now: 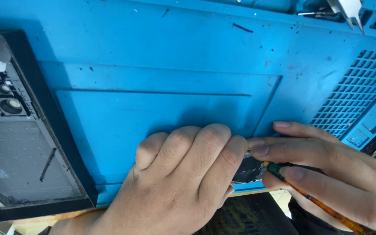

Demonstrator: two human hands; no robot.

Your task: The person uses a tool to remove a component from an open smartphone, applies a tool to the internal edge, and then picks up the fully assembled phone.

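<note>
Left hand (183, 174): lower centre, fingers curled shut, pinching a small dark, glossy part (246, 169) at the mat's near edge. Right hand (327, 169): lower right, fingers closed round a slim orange-handled tool (323, 206) with green collar, tip at the part. Blue rubbery work mat (162, 52): matte, speckled, gridded compartments upper right. Opened black device (18, 139): left edge, small pale label. Metal tweezers (349, 11): top right.

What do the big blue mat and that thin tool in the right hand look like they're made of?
The blue work mat looks like soft silicone or rubber: matte, with moulded recessed panels and a grid of small compartments at its right edge. The thin tool in the right hand has an orange-and-green mottled handle, probably plastic or lacquered wood; its tip is hidden behind the left hand.
</note>
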